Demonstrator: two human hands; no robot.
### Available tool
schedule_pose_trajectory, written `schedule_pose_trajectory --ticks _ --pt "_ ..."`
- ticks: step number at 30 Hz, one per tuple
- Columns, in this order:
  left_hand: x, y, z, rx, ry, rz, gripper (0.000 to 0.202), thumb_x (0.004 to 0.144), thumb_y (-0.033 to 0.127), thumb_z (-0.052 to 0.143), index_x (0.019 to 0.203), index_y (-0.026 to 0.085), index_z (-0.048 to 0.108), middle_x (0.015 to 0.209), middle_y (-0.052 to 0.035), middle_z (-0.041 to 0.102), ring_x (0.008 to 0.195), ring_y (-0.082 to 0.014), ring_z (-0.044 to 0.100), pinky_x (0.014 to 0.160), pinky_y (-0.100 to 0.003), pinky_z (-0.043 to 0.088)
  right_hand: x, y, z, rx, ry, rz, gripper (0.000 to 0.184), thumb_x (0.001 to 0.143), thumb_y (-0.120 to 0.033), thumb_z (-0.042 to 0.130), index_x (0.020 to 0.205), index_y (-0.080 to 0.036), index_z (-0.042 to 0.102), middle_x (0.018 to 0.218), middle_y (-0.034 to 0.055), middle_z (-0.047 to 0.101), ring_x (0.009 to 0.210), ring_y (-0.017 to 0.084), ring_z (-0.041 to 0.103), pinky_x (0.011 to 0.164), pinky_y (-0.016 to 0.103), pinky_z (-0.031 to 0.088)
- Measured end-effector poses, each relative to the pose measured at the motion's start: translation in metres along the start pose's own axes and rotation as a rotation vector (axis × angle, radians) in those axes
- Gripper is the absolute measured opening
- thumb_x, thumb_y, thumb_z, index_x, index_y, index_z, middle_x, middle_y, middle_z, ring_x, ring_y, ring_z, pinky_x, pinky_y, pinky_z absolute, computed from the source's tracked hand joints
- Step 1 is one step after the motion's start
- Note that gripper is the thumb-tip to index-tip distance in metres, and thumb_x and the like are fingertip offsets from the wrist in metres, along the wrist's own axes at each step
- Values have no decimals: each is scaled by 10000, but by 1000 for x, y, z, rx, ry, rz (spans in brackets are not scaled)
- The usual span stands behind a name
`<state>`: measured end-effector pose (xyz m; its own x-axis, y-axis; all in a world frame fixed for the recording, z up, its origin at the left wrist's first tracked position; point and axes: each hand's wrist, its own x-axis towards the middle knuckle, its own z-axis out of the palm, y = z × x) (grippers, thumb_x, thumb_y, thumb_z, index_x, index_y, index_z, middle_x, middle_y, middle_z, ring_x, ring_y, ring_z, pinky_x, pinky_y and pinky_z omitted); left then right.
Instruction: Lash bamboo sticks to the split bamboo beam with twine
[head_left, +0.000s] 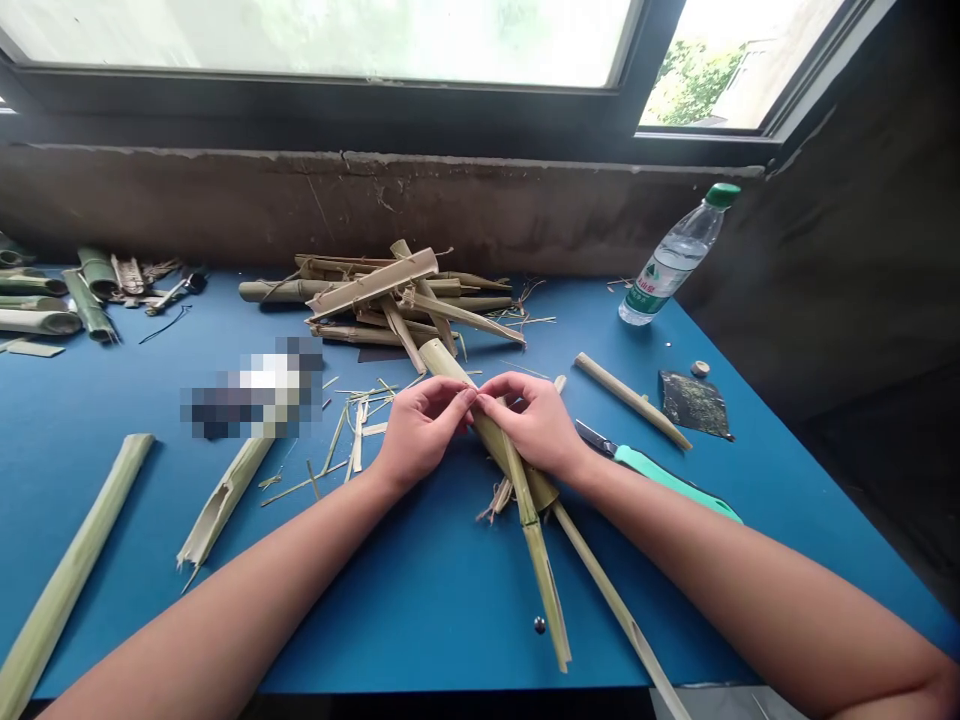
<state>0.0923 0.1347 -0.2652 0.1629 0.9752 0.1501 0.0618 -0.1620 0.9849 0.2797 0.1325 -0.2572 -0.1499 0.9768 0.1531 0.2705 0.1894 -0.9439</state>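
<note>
At the middle of the table my left hand (pixel 421 428) and my right hand (pixel 538 422) meet with their thumbs and forefingers pinched together. Whatever is between the fingertips is too small to make out. Under the hands lies a thick bamboo tube (pixel 541 488), slanting from upper left to lower right. A narrower split bamboo piece (pixel 534 540) crosses over it below my right hand, and its far end is hidden by that hand. A thin bamboo stick (pixel 611 595) runs from the tube past the front edge. Frayed fibres (pixel 496 498) lie beside the tube.
Split bamboo (pixel 375 290) is heaped at the back. A water bottle (pixel 666 262) stands tilted in view at back right. A green-handled tool (pixel 675 482), a bamboo strip (pixel 630 400) and sandpaper (pixel 696 404) lie right. Left are a broken tube (pixel 229 500) and a long bamboo piece (pixel 79 570).
</note>
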Motion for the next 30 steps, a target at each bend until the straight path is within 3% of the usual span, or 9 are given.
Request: schedule_pose_trajectory --ticks 5,8,13,16,20,25,30 --pt "1 -2 0 15 -3 0 282 965 457 781 968 176 753 837 -45 783 683 -166 707 668 -281 600 1 -2 -7 -43 -73 22 236 895 -398 826 1014 -197 794 1009 51 820 873 211 745 746 315 575" --pt "2 -4 -1 14 3 4 261 991 434 757 995 174 734 830 -38 771 700 -159 706 699 -274 601 3 -4 -10 -70 -74 19 171 935 -354 751 919 -192 803 960 49 805 861 212 717 746 323 558" --pt "2 -5 -1 21 5 20 257 1022 427 713 1054 173 731 884 -50 773 744 -165 717 728 -279 605 4 -4 -11 -56 -1 0 282 1022 -353 600 893 -177 779 890 48 771 852 200 676 783 326 534" --pt "0 -4 -1 51 3 38 227 1024 403 713 1048 178 739 915 -51 779 765 -166 724 750 -277 609 2 -2 -10 -43 -27 -1 277 1004 -407 659 907 -178 779 845 36 759 777 185 652 720 312 523" --pt "-3 -3 1 101 -3 66 184 1008 371 735 1035 192 763 995 -55 791 838 -182 748 778 -277 614 1 0 -8 -61 -78 10 213 876 -389 830 946 -190 804 816 18 751 683 164 604 612 292 472" --pt "-4 -4 0 120 -13 50 201 1008 382 733 1055 190 768 978 -57 799 788 -178 743 758 -285 613 1 0 -5 -72 -55 8 168 908 -328 746 840 -178 781 788 31 752 711 178 638 654 304 498" --pt "-2 -7 0 123 -28 25 251 942 370 808 1110 188 766 957 -63 804 821 -200 751 746 -292 609 0 3 -3 -82 -38 -8 150 929 -300 709 856 -187 775 795 16 748 711 171 639 655 299 495"
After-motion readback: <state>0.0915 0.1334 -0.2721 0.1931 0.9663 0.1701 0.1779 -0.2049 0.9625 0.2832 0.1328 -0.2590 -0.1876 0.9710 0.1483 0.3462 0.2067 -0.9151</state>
